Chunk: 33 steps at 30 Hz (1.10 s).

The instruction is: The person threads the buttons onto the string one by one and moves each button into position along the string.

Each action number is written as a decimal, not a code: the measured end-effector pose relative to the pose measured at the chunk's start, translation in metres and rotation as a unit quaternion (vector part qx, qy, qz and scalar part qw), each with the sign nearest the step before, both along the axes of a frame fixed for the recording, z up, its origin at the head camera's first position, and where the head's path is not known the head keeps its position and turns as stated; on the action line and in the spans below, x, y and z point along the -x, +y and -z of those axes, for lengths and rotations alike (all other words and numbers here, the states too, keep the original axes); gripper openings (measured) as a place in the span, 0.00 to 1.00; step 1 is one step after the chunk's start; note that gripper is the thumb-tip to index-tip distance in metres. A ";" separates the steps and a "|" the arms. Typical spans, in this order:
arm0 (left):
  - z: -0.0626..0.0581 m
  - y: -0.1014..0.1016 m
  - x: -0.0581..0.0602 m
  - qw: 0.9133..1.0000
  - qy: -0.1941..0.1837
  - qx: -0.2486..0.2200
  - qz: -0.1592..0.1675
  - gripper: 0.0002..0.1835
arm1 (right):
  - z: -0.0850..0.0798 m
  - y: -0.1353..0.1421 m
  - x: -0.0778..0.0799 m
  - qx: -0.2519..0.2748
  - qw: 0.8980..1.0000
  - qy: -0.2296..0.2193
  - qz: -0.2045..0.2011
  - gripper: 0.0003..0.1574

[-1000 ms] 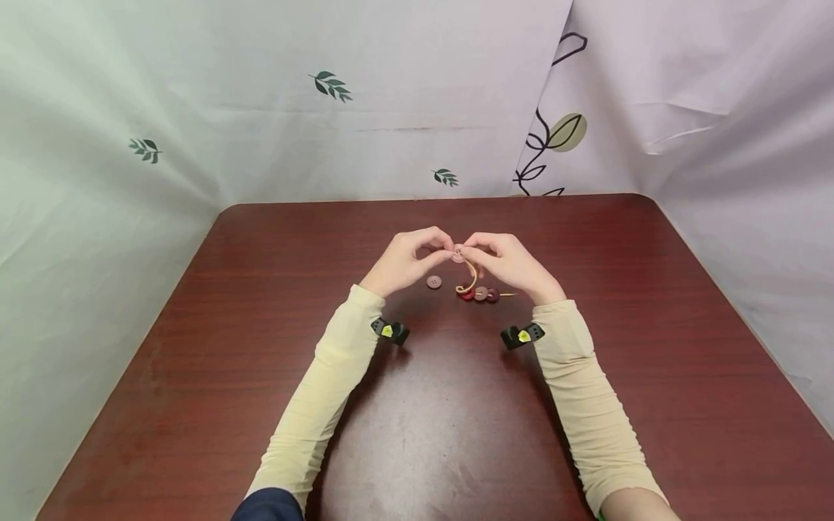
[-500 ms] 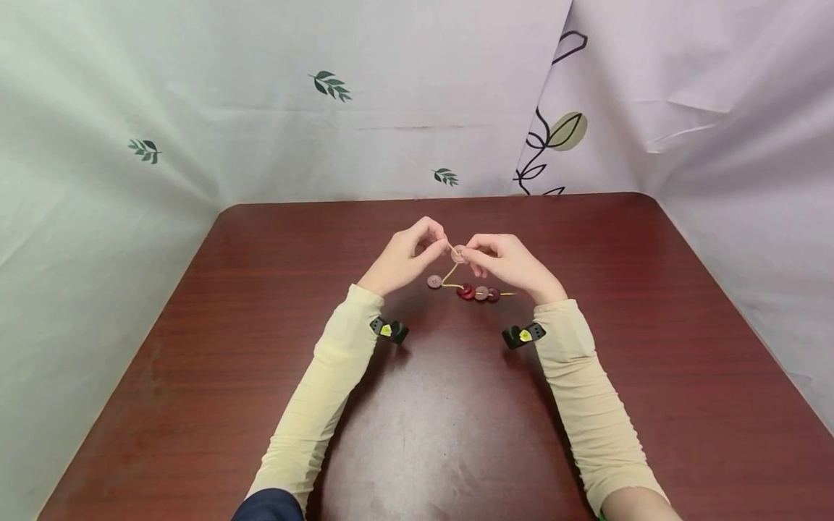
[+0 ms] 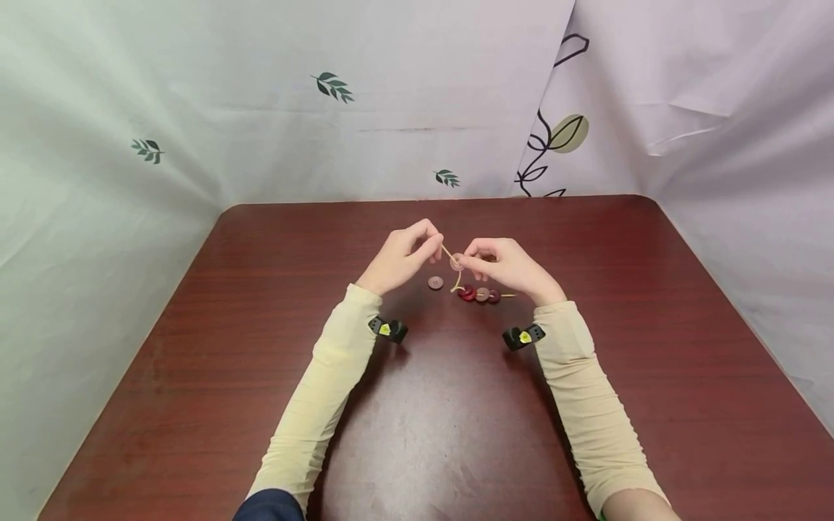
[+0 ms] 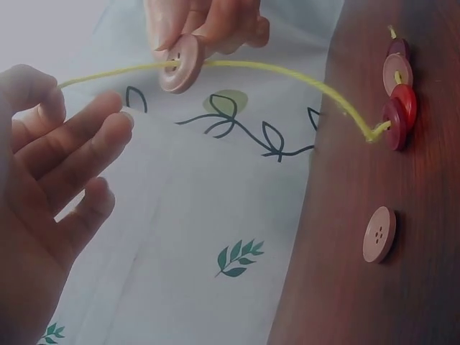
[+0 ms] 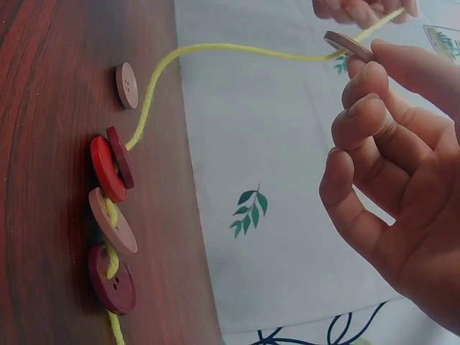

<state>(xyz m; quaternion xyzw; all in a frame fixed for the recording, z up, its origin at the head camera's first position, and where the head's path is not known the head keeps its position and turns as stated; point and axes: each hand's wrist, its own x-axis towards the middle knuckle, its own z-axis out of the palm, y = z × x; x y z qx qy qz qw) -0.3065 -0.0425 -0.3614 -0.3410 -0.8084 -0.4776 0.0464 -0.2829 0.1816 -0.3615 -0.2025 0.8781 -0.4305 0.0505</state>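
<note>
Between thumb and forefinger, my right hand [image 3: 511, 266] pinches a pinkish button [image 4: 182, 65] by its edge, above the table. A yellow string [image 4: 280, 72] passes through that button. My left hand [image 3: 405, 253] pinches the string on the near side of the button, its other fingers spread in the left wrist view. From the button the string sags to the table, where it runs through a dark red button [image 4: 394, 124], a bright red button [image 5: 107, 168], a pinkish button [image 5: 113, 223] and a maroon button [image 5: 113, 280]. One loose pinkish button [image 4: 379, 234] lies beside them.
The buttons lie on a dark red-brown wooden table [image 3: 417, 405]. Pale cloth [image 3: 391, 108] with leaf prints hangs behind the table and at both sides. A black strap [image 3: 389, 330] is on the left wrist, another strap [image 3: 523, 336] on the right.
The left hand, first at the button with the right, has drawn away to the left holding the string, which now stretches through the button. The right hand has dipped slightly. The loose button stays put.
</note>
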 end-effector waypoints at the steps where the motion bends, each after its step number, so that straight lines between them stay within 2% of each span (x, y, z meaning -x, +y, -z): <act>1: 0.000 -0.001 0.000 1.000 0.001 0.000 -0.001 0.10 | 0.000 0.000 0.000 -0.004 1.000 0.002 -0.001 0.14; 9: -0.002 -0.004 -0.001 1.000 0.013 -0.004 -0.011 0.13 | 0.002 -0.003 0.000 -0.036 0.999 0.016 0.003 0.16; 14: -0.003 -0.007 0.000 1.000 0.014 -0.008 -0.016 0.09 | 0.004 -0.004 0.002 -0.058 0.998 0.028 0.003 0.18; 18: -0.003 -0.008 0.000 0.999 0.025 -0.018 -0.007 0.05 | 0.007 -0.003 0.004 -0.071 0.997 0.028 0.000 0.17; 33: -0.011 -0.009 -0.004 0.998 0.046 -0.050 0.004 0.03 | 0.016 -0.001 0.008 -0.087 0.996 -0.032 0.006 0.16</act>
